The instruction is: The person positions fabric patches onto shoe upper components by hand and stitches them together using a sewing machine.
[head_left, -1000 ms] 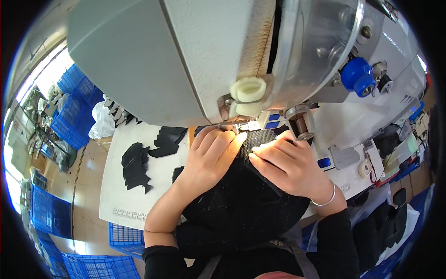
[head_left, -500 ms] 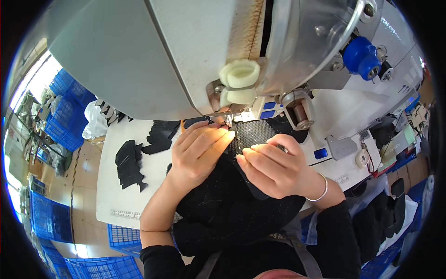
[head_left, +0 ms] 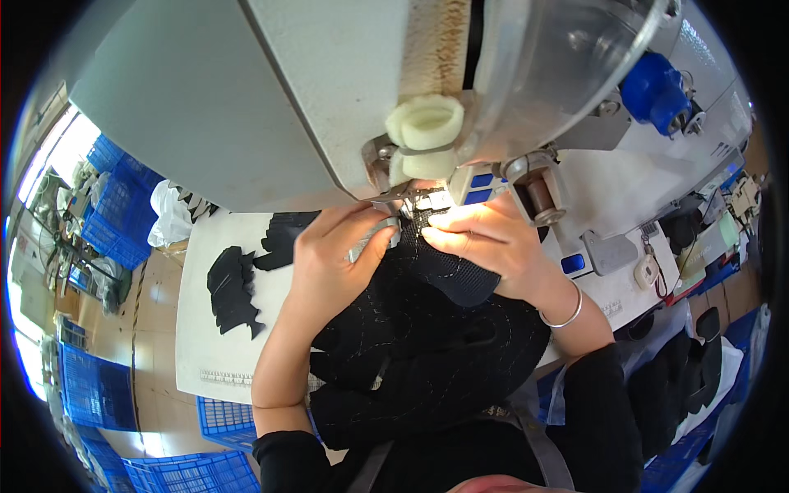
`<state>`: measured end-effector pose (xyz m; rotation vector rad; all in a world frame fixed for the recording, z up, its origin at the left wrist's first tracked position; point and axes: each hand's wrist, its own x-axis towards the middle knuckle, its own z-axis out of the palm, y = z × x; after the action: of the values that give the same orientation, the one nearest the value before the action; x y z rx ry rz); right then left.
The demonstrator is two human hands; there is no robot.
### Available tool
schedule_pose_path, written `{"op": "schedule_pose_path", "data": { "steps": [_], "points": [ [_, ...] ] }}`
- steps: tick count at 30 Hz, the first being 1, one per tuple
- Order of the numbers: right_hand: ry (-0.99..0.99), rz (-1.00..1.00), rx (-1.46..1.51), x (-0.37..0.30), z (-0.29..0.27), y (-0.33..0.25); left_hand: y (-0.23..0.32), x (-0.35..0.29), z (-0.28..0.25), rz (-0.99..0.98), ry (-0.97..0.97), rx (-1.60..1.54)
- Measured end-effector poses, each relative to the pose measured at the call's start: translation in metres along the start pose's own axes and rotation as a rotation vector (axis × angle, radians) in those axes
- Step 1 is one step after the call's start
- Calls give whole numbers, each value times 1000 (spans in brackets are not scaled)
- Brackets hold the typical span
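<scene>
Just below the needle area of a large grey-white sewing machine, both my hands are at work on black fabric. The fabric has pale stitch lines and spreads down over my lap. My left hand is closed, with a small shiny grey piece between thumb and fingers; its kind is unclear. At the right of the presser foot, my right hand pinches the fabric's mesh part. The fingertips of the left hand are partly hidden under the machine head.
Cut black pieces lie on the white table at the left. Blue crates stand on the floor at the left. A bobbin of brown thread and a blue knob sit on the machine's right side.
The mesh part has shifted up under the machine head, and my right hand has moved up with it. The small grey piece now shows in my left hand.
</scene>
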<state>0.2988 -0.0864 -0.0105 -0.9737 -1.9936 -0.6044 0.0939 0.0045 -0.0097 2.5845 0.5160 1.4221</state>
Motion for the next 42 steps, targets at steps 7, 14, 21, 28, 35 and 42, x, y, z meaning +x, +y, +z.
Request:
{"op": "schedule_pose_path", "data": {
  "steps": [7,14,21,28,35,42],
  "points": [
    [-213,153,-7,5,-28,-7,-19,11,-46,-450,-699,-433],
    [-133,-108,-286,9,-14,-35,-43,26,-42,-582,-905,-710],
    [-110,-29,-169,9,-13,-16,-111,-12,-78,-547,-445,141],
    [-149,-7,-118,9,-14,-17,-180,-132,-37,-502,-312,228],
    [-204,14,-130,10,-21,-23,-190,-109,-37,-601,-265,62],
    [-255,123,-101,-2,-26,-46,-187,-94,-79,-918,51,290]
  ]
}}
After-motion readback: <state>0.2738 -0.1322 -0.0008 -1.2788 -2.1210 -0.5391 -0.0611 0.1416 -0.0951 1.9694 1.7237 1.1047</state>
